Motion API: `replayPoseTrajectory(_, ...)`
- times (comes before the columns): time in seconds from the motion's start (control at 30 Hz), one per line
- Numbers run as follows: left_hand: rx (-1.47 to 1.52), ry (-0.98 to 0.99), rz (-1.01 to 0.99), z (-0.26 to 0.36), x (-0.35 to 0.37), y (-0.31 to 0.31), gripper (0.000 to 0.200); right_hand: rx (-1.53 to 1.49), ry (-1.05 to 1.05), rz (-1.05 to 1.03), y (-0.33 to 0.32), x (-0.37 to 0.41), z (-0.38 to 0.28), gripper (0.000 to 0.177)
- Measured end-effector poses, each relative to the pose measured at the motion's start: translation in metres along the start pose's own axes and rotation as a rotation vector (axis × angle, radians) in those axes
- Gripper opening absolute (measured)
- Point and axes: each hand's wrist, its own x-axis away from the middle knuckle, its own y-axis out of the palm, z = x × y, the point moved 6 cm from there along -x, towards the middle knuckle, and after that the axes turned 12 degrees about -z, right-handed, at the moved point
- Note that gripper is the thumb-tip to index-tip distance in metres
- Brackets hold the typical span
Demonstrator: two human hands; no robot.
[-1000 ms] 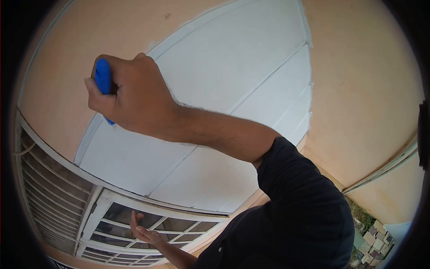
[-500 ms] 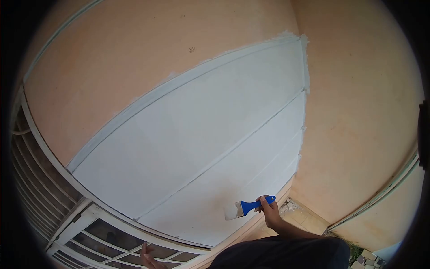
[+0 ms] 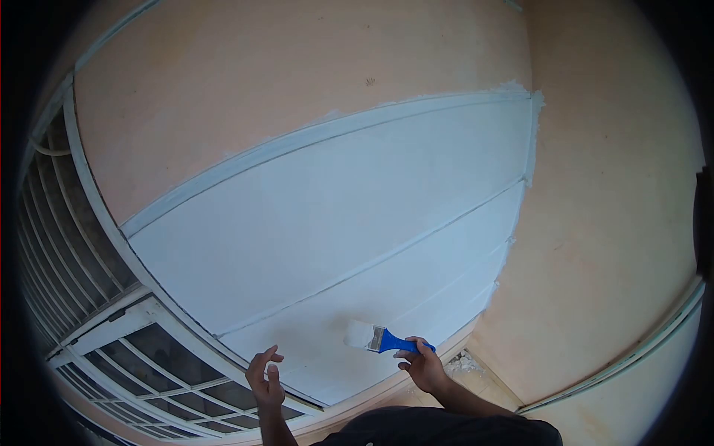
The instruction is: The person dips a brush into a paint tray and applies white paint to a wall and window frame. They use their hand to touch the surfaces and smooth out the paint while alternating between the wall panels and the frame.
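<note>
Pinching blue-handled paintbrush (image 3: 401, 344) in right hand (image 3: 427, 372) at five o'clock, with empty left hand (image 3: 265, 383) loosely uncurled at seven, facing panelling (image 3: 335, 201) seemingly coated throughout, below uncoated peach wall (image 3: 297, 67) at twelve.

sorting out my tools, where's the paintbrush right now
In the head view, the paintbrush is at lower middle, in the right hand, bristles towards the left hand.

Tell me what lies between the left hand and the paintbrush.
Only a stretch of white wall shows between the left hand and the paintbrush in the head view.
</note>
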Motion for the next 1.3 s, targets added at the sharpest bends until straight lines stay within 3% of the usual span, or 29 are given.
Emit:
replayPoseTrajectory(0.13, -0.1, -0.101, 0.063, -0.007, 0.043, -0.038, 0.042, -0.106, 0.242, -0.067, -0.011, 0.005, 0.039, 0.037)
replayPoseTrajectory(0.23, -0.198, -0.257, 0.216, -0.013, 0.09, -0.076, 0.05, -0.183, 0.379, -0.113, 0.008, -0.004, 0.067, 0.04)
replayPoseTrajectory(0.37, -0.326, -0.481, 0.326, 0.012, 0.136, -0.109, 0.058, -0.216, 0.55, -0.229, 0.044, -0.025, 0.104, 0.046)
replayPoseTrajectory(0.5, -0.491, -0.528, 0.374, 0.046, 0.181, -0.133, 0.057, -0.208, 0.697, -0.312, 0.078, -0.04, 0.141, 0.047)
replayPoseTrajectory(0.63, -0.604, -0.716, 0.542, 0.084, 0.242, -0.146, 0.056, -0.205, 0.866, -0.395, 0.109, -0.041, 0.171, 0.044)
replayPoseTrajectory(0.9, -0.758, -1.185, 0.787, 0.183, 0.341, -0.107, 0.054, -0.199, 1.276, -0.441, 0.113, -0.036, 0.224, 0.042)
replayPoseTrajectory(1.07, -0.806, -1.327, 0.89, 0.223, 0.373, -0.091, 0.059, -0.19, 1.428, -0.477, 0.119, -0.034, 0.284, 0.041)
replayPoseTrajectory(1.3, -1.021, -1.513, 0.748, 0.252, 0.387, -0.077, 0.079, -0.192, 1.42, -0.529, 0.123, -0.029, 0.335, 0.044)
